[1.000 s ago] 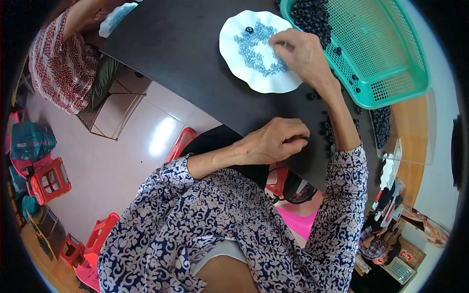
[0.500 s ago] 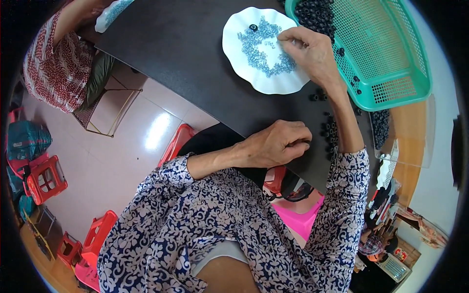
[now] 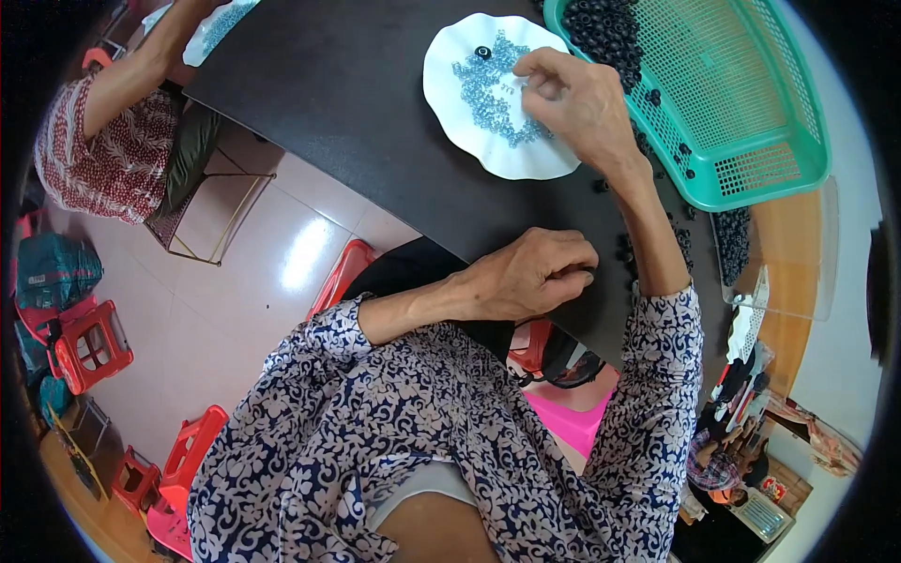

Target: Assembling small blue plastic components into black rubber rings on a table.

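Note:
A white plate (image 3: 457, 122) with a wavy rim holds small clear bluish beads (image 3: 481, 94) and one larger black bead (image 3: 483, 53). My right hand (image 3: 587, 108) hovers over the plate's right side, thumb and forefinger bent and a little apart, with nothing visible between them. Close to the table's near edge rests my left hand (image 3: 544, 272), its fingers curled and the thumb against the forefinger. Something small and dark shows at its fingertips, too small to name. Black beads (image 3: 627, 249) lie on the table between my left hand and right forearm.
A green plastic basket (image 3: 760, 183) with a heap of black beads (image 3: 601, 38) stands at the far right of the dark table (image 3: 328, 113). Beside it is a clear box (image 3: 817, 272). At the far left another person (image 3: 103, 159) sits near a bag of beads (image 3: 221, 30). Red stools (image 3: 89, 347) stand on the floor.
My right hand has moved slightly left over the plate, and its thumb and forefinger have parted. The plate has shifted a little left in view. The other person's arm has moved.

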### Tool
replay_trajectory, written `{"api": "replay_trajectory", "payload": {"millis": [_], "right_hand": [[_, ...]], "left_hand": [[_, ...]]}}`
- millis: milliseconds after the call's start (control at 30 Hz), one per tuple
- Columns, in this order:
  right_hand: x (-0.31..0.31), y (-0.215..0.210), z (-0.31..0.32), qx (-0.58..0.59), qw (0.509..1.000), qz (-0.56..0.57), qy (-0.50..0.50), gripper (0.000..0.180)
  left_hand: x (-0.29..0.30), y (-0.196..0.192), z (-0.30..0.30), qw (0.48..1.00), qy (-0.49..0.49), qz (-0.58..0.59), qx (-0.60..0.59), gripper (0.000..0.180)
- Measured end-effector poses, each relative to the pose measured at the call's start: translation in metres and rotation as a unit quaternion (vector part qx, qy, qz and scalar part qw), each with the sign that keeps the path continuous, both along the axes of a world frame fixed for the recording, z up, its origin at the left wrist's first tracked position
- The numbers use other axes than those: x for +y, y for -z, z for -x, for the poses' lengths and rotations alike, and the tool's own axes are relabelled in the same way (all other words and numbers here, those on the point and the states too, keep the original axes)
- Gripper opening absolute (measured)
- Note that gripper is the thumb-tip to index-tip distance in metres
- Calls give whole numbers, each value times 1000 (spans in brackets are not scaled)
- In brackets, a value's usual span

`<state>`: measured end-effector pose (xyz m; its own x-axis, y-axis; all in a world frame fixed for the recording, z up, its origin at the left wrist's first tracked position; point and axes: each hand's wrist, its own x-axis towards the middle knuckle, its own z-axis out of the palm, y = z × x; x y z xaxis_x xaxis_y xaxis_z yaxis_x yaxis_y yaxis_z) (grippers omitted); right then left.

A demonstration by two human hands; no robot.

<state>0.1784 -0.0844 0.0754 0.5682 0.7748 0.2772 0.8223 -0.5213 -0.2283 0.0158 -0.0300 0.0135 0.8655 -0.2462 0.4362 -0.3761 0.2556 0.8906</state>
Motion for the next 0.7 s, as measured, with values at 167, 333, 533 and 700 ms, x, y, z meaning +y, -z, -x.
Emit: {"api": "replay_trajectory", "payload": {"millis": [167,333,533,700], "right_hand": [[-38,-23,30,158,980,-97,74,19],[-107,-18,63,338,892,-275,116,18],[-166,13,97,343,867,-342,120,17],[-163,25,108,378,821,-409,123,15]], "left_hand": [[-3,-4,-3,997,-19,-23,64,15],[-10,-1,-18,980,-10,62,187,18],[-32,-1,-39,972,-4,53,229,19],[-38,7,-40,973,-12,48,226,20]]}}
